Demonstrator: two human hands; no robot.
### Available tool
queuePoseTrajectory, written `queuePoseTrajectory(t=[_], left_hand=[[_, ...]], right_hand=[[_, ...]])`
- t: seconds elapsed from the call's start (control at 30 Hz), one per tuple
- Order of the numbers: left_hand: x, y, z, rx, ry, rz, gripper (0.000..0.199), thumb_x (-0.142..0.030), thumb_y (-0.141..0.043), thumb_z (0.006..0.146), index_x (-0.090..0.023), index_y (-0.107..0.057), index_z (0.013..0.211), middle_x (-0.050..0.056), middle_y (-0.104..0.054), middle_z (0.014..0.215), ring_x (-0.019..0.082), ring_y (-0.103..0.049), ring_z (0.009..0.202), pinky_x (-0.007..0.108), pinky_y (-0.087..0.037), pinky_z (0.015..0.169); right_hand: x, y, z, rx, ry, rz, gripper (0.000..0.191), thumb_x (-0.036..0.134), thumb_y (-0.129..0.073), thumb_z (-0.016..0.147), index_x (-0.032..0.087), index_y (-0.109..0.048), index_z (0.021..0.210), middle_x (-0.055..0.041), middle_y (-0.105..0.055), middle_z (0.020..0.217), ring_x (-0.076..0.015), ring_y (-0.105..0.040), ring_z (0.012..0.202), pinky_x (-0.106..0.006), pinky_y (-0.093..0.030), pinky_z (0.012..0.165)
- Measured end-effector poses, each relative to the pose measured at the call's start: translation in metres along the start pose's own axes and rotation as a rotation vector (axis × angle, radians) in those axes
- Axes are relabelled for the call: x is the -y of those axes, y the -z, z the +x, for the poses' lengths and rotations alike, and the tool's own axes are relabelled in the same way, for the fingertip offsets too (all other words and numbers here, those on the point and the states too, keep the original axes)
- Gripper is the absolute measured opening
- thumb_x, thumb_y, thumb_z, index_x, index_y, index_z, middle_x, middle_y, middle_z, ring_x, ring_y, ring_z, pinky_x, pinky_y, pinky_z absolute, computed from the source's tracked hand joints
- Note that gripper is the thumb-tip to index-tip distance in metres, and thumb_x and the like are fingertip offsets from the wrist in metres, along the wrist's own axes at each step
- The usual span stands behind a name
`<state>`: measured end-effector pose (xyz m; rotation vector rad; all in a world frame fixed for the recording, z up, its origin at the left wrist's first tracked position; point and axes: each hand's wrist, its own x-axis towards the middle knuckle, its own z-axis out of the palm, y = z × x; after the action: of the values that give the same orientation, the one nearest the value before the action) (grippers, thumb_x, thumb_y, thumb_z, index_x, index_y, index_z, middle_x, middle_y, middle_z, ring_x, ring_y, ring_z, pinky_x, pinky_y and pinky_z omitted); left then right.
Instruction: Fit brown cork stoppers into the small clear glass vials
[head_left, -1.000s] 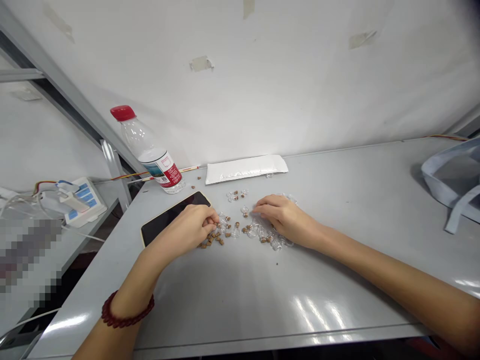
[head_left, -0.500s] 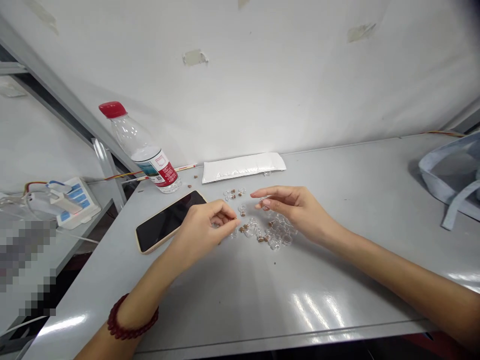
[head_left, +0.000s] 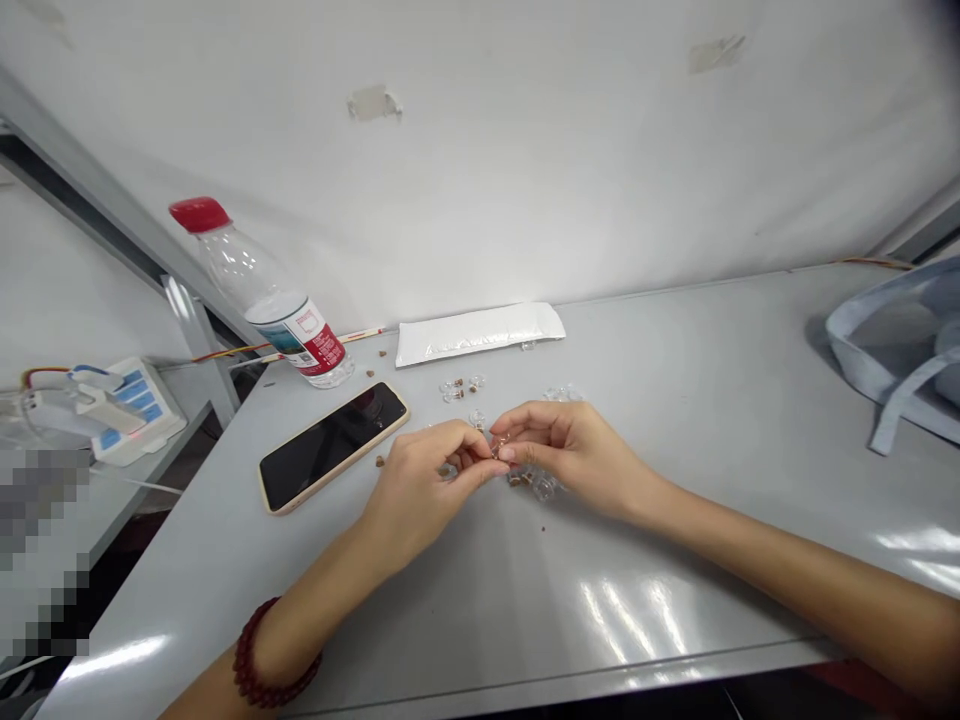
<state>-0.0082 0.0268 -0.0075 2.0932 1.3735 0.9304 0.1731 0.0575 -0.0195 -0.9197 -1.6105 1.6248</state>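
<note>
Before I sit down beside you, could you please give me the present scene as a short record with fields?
Left hand: thumb and forefinger close together; anything between them is too small to tell
Right hand: pinching a small clear piece, fingertips meeting the left hand's
Beyond the hands: tiny clear bottles with brown stoppers
Left of the hands: phone, screen dark
Back of table: white packet; drink bottle, red cap on
Left wrist: dark red bracelet

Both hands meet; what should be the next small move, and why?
Perhaps the left hand should push gently towards the clear bottle in the right hand: the hands meet there, and corked bottles lie nearby. What the left pinches is hidden.
</note>
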Motion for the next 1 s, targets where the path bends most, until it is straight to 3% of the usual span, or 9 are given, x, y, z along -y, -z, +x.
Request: queuePoseTrajectory(t=[0.13, 0.27, 0.4, 0.6, 0.73, 0.87, 1.0], left_hand=[[0.0025, -0.0031, -0.0006, -0.037, -0.106, -0.01, 0.008, -0.016, -0.069, 0.079, -0.017, -0.065, 0.072, -0.003, -0.069, 0.069, 0.009, -0.058, 0.06, 0.019, -0.044, 0.055], [0.0031, -0.0039, -0.0017, -0.08, -0.146, -0.004, 0.011, -0.015, -0.07, 0.078, -0.016, -0.063, 0.069, -0.002, -0.067, 0.067, 0.008, -0.056, 0.058, 0.018, -0.04, 0.053], [0.0042, -0.0014, -0.0009, 0.004, -0.162, -0.001, 0.013, -0.016, -0.069, 0.079, -0.016, -0.062, 0.068, -0.002, -0.066, 0.067, 0.009, -0.054, 0.058, 0.019, -0.039, 0.053], [0.0096, -0.0007, -0.0002, 0.088, -0.174, 0.022, 0.02, -0.034, -0.072, 0.076, -0.015, -0.064, 0.076, -0.003, -0.06, 0.065, 0.009, -0.052, 0.056, 0.02, -0.044, 0.055], [0.01, -0.0038, -0.0027, 0.109, -0.279, 0.128, 0.029, -0.043, -0.06, 0.085, -0.016, -0.063, 0.095, 0.001, -0.064, 0.076, 0.012, -0.056, 0.065, 0.024, -0.048, 0.062], [0.0086, -0.0043, -0.0054, 0.142, -0.33, 0.325, 0.035, -0.044, -0.044, 0.094, -0.014, -0.062, 0.093, 0.007, -0.066, 0.083, 0.018, -0.06, 0.077, 0.031, -0.048, 0.066], [0.0084, -0.0034, -0.0058, 0.149, -0.37, 0.412, 0.041, -0.048, -0.039, 0.094, -0.013, -0.06, 0.086, 0.007, -0.064, 0.08, 0.018, -0.059, 0.072, 0.029, -0.047, 0.059]], right_hand=[[0.0004, 0.001, 0.0001, 0.019, -0.014, 0.033, 0.014, 0.024, -0.063, 0.081, 0.015, -0.066, 0.091, -0.0022, -0.066, 0.073, -0.012, -0.059, 0.066, -0.029, -0.048, 0.068], [0.0006, 0.0026, -0.0002, 0.084, 0.037, -0.105, 0.022, 0.028, -0.052, 0.089, 0.013, -0.068, 0.088, -0.0004, -0.061, 0.06, -0.0113, -0.057, 0.058, -0.026, -0.045, 0.061], [0.0, 0.003, -0.0004, 0.13, 0.077, -0.21, 0.027, 0.025, -0.046, 0.091, 0.013, -0.069, 0.083, -0.0001, -0.058, 0.058, -0.0098, -0.053, 0.054, -0.024, -0.041, 0.055], [-0.001, 0.0048, 0.0002, 0.181, 0.042, -0.12, 0.018, 0.023, -0.048, 0.09, 0.016, -0.06, 0.102, 0.0017, -0.059, 0.063, -0.0087, -0.051, 0.052, -0.024, -0.042, 0.053], [-0.0012, 0.0064, 0.0003, 0.214, 0.02, -0.051, 0.024, 0.023, -0.05, 0.09, 0.017, -0.051, 0.113, 0.0038, -0.059, 0.061, -0.0086, -0.049, 0.051, -0.024, -0.042, 0.053], [-0.0029, 0.0057, 0.0012, 0.194, 0.011, -0.045, 0.022, 0.028, -0.05, 0.092, 0.017, -0.051, 0.11, 0.005, -0.056, 0.057, -0.0086, -0.05, 0.049, -0.024, -0.041, 0.052], [-0.0027, 0.0032, 0.0011, 0.197, -0.014, -0.053, 0.021, 0.032, -0.05, 0.092, 0.017, -0.054, 0.106, 0.0049, -0.056, 0.056, -0.0086, -0.051, 0.048, -0.024, -0.042, 0.052]])
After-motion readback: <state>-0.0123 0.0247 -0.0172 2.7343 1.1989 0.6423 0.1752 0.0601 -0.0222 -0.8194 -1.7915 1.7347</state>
